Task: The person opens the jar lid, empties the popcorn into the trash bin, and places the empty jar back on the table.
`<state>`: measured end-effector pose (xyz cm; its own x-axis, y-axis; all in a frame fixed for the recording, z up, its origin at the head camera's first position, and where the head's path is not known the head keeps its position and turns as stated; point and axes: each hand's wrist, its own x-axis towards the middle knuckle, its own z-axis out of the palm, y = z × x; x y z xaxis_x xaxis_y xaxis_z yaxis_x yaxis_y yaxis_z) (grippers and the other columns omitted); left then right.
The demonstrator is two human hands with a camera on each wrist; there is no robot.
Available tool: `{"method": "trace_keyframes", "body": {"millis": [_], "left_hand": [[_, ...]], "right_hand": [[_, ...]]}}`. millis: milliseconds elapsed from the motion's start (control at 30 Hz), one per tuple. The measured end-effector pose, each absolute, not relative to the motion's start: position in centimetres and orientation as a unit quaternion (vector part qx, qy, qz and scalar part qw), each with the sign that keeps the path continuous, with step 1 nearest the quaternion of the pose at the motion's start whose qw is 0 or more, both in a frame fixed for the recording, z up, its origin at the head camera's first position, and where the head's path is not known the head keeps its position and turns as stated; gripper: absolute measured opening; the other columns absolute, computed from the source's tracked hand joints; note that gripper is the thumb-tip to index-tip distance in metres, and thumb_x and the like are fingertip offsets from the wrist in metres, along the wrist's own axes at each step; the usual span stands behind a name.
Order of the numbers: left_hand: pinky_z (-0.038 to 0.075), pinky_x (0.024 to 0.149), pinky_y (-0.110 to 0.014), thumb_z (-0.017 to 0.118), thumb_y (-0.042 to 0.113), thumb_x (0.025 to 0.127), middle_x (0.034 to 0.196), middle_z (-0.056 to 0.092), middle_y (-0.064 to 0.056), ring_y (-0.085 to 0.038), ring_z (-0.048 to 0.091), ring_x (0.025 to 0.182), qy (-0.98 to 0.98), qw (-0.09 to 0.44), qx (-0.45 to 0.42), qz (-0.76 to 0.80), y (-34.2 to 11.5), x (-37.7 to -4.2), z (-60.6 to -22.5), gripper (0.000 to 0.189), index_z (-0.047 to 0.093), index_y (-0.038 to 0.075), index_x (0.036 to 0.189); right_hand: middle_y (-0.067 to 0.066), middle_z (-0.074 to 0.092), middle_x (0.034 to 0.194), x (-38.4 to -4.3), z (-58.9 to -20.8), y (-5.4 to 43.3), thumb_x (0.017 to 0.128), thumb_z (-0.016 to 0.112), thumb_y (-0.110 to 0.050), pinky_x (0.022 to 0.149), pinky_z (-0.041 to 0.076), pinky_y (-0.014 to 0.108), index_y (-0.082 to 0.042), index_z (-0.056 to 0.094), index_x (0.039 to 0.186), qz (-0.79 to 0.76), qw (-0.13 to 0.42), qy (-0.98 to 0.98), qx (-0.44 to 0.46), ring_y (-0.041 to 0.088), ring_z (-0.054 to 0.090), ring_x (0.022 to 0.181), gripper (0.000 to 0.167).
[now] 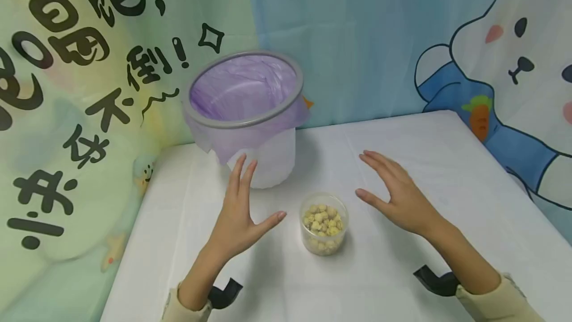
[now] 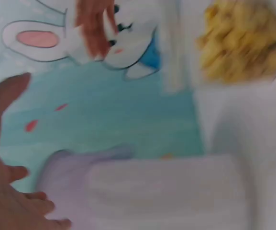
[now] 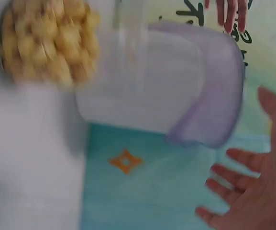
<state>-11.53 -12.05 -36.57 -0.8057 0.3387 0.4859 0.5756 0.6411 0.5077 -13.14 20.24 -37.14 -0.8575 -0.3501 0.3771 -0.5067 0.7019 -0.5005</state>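
Observation:
A clear plastic tub point(image 1: 323, 245) of pale yellow popcorn point(image 1: 322, 220) stands upright on the white table, between the two hands. To its left my left hand point(image 1: 237, 222) is raised with fingers spread and holds nothing. My right hand point(image 1: 404, 200) hovers on the other side, fingers extended, its palm turned toward the tub. Both hands are apart from it. Blurred popcorn shows at the top right of the left wrist view point(image 2: 240, 40) and at the top left of the right wrist view point(image 3: 49, 43).
Behind the left hand stands a white trash bin point(image 1: 272, 168) with a grey rim and a purple liner bag point(image 1: 246, 88). A printed cloth backdrop point(image 1: 357, 39) hangs behind the white-covered table point(image 1: 380, 133). Black straps point(image 1: 225, 294) circle both wrists.

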Motion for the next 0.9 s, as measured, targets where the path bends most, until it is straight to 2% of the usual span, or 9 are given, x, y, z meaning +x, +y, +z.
{"method": "trace_keyframes", "body": {"millis": [100,333,600,767,900], "left_hand": [[0.024,0.103,-0.053,0.078,0.039,0.07,0.153,0.007,-0.007,-0.023,0.011,0.138,-0.858,0.144,-0.27,-0.412,-10.8,-11.6,-39.0,0.108,0.007,0.016,0.149],[0.022,0.104,-0.053,0.088,0.029,0.058,0.152,0.011,-0.007,-0.023,0.012,0.138,-0.823,0.065,-0.245,-0.508,-7.3,-11.6,-45.6,0.126,0.001,0.019,0.149],[0.022,0.102,-0.057,0.088,0.023,0.057,0.152,0.014,-0.009,-0.027,0.014,0.137,-0.802,0.008,-0.221,-0.554,-5.0,-11.6,-50.5,0.13,-0.003,0.019,0.148],[0.027,0.102,-0.051,0.087,0.018,0.059,0.149,0.019,-0.014,-0.027,0.024,0.134,-0.794,-0.017,-0.214,-0.568,-4.1,-12.3,-51.7,0.125,0.0,0.012,0.148],[0.031,0.102,-0.046,0.087,0.011,0.057,0.144,0.028,-0.014,-0.027,0.034,0.128,-0.779,-0.012,-0.227,-0.584,-3.6,-12.8,-52.5,0.122,0.004,0.007,0.146]], "right_hand": [[0.01,0.03,0.146,-13.0,-39.1,18.8,0.084,0.067,-0.028,0.095,0.026,0.063,-0.014,0.03,0.144,0.37,0.088,-0.89,0.253,0.034,0.026,0.132,0.072],[0.01,0.024,0.148,-12.3,-43.8,16.1,0.073,0.076,-0.03,0.093,0.024,0.067,-0.014,0.023,0.147,0.453,0.033,-0.852,0.258,0.036,0.022,0.133,0.092],[0.01,0.024,0.147,-12.2,-45.7,14.2,0.062,0.083,-0.034,0.091,0.028,0.067,-0.02,0.021,0.147,0.476,0.023,-0.846,0.238,0.036,0.026,0.131,0.106],[0.011,0.028,0.143,-12.3,-46.0,14.2,0.056,0.087,-0.033,0.093,0.03,0.064,-0.011,0.026,0.145,0.474,0.038,-0.844,0.249,0.035,0.029,0.129,0.11],[0.01,0.03,0.142,-12.5,-46.0,14.2,0.055,0.088,-0.033,0.095,0.029,0.062,-0.007,0.029,0.143,0.478,0.042,-0.84,0.251,0.034,0.03,0.128,0.109]]}}
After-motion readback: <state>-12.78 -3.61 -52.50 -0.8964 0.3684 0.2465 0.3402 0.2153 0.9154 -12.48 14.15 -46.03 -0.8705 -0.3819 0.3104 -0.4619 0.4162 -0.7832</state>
